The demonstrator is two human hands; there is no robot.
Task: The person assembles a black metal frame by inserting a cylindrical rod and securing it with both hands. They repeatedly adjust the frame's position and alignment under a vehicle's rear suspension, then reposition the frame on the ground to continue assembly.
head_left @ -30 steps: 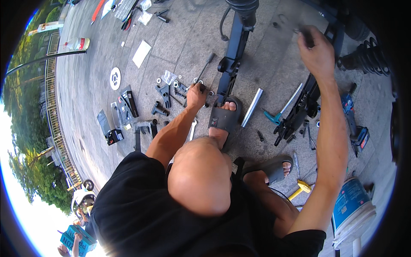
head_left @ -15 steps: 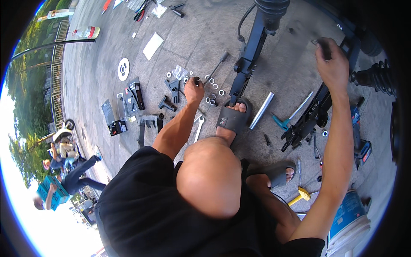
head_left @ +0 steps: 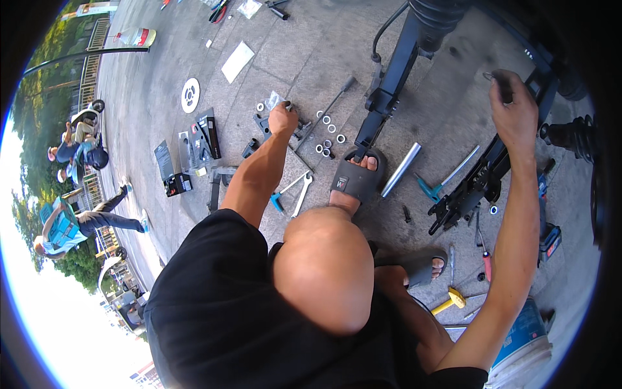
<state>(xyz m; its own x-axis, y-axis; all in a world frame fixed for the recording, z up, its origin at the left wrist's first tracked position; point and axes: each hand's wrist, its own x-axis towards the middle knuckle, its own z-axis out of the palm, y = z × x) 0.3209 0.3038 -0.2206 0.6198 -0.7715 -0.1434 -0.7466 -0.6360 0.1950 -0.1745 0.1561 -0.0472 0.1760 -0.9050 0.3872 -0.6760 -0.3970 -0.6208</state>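
My left hand [head_left: 283, 118] reaches low over the scattered parts, beside a small clear plastic bag [head_left: 274, 101]. Its fingers are closed, with something small and dark at the tips that I cannot make out. A black bracket [head_left: 262, 124] lies partly hidden under this hand, and several metal rings [head_left: 332, 128] sit to its right. A long dark rod tool [head_left: 330, 107] lies on the paving beside it. Out to the right, my right hand [head_left: 516, 110] is held above a black frame arm [head_left: 479, 181]. Its fingers pinch a small thin ring [head_left: 488, 76].
A black fork-like part [head_left: 389, 84] stands by my sandal [head_left: 357, 176]. Around lie a silver tube [head_left: 402, 170], a teal T-handle tool [head_left: 429, 188], a wrench [head_left: 302, 193], a yellow hammer [head_left: 455, 298] and a white disc [head_left: 190, 95]. A blue bucket [head_left: 523, 334] stands lower right; people pass at left.
My left hand has moved left and forward to the plastic bag, uncovering more of the rod and a teal tool by the wrench. My right hand keeps its pinch. The view has shifted slightly.
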